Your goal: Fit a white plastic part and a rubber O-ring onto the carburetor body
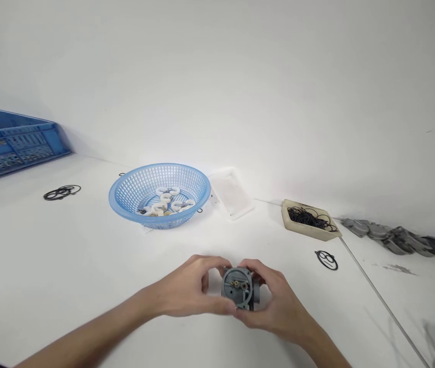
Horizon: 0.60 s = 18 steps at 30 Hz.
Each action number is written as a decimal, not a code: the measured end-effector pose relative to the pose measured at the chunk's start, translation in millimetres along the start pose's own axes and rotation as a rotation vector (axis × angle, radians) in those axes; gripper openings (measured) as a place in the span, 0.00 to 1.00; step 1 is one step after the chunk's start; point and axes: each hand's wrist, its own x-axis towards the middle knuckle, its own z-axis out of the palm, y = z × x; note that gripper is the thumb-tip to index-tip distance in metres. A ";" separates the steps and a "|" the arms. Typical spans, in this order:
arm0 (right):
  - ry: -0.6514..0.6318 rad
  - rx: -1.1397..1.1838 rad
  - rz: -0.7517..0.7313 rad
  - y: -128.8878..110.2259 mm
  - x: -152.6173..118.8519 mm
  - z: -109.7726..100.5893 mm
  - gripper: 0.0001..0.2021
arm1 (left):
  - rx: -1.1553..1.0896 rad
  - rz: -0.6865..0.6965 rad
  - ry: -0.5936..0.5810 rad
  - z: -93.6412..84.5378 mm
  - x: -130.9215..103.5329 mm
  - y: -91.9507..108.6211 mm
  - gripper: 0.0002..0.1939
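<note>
Head view: a small grey carburettor (238, 288) sits near the table's (49, 266) near edge, centre, held between both hands. Its flat face with brass fittings points up and toward the camera; its long axis cannot be told. The left hand (187, 291) comes in from the near left, fingers curled over the body's left side, thumb along the bottom, gripping it. The right hand (274, 304) comes in from the near right, gripping the right side. Farther off stand a blue basket (125, 191) of white parts, a beige tray (309, 231) of black rings to the right, and a blue crate (10, 145) far left.
</note>
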 end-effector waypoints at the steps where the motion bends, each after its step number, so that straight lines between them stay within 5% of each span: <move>1: -0.011 0.020 -0.006 2.0 1.6 -0.9 0.26 | 0.093 0.043 0.025 -1.1 0.2 -0.3 0.31; 5: -0.033 0.115 0.016 8.9 7.0 -3.4 0.25 | 0.235 0.171 0.037 0.6 5.1 -5.8 0.29; 18: -0.139 -0.016 0.074 -1.3 4.3 -23.0 0.22 | 0.404 0.205 0.113 15.6 6.5 -13.8 0.32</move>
